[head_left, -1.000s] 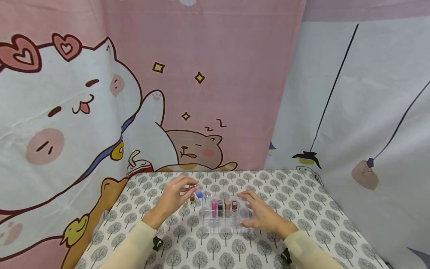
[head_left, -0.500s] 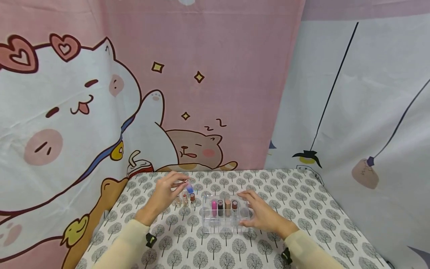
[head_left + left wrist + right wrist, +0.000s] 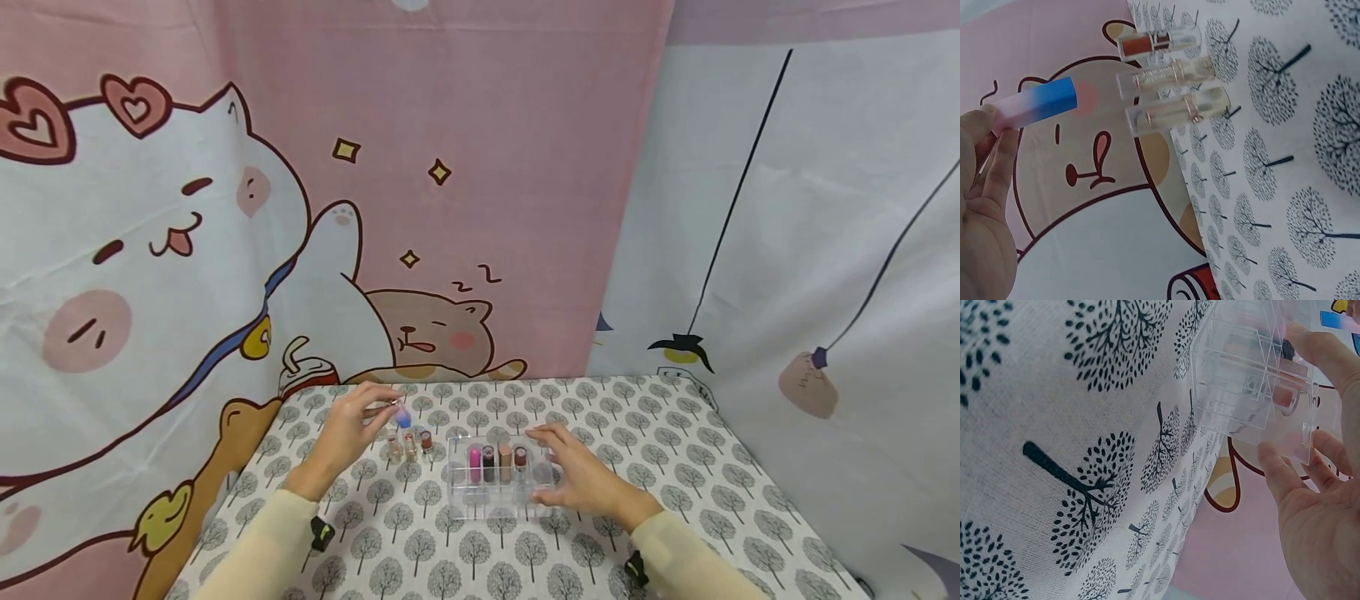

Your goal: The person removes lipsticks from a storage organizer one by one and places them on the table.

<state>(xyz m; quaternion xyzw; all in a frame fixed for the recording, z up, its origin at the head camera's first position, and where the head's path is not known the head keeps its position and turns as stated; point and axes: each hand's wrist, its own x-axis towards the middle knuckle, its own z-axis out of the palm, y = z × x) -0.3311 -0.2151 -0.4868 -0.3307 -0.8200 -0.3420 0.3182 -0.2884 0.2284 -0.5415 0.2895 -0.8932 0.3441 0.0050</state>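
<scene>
Item: pink-to-blue lipstick tube (image 3: 402, 416), pinched by its pink end in the fingertips of the left hand (image 3: 347, 433), long axis running out from the fingers with the blue end free, held in the air just above three clear-capped lipsticks (image 3: 409, 444) that stand in a row on the tree-print cloth (image 3: 600, 417). Clear compartment organiser (image 3: 498, 479), holding four upright lipsticks, lies to the right of that hand and apart from the tube. The right hand (image 3: 581, 479) steadies it with fingers spread on its near right wall, holding nothing else; the left hand is the nearer one to the standing row.
</scene>
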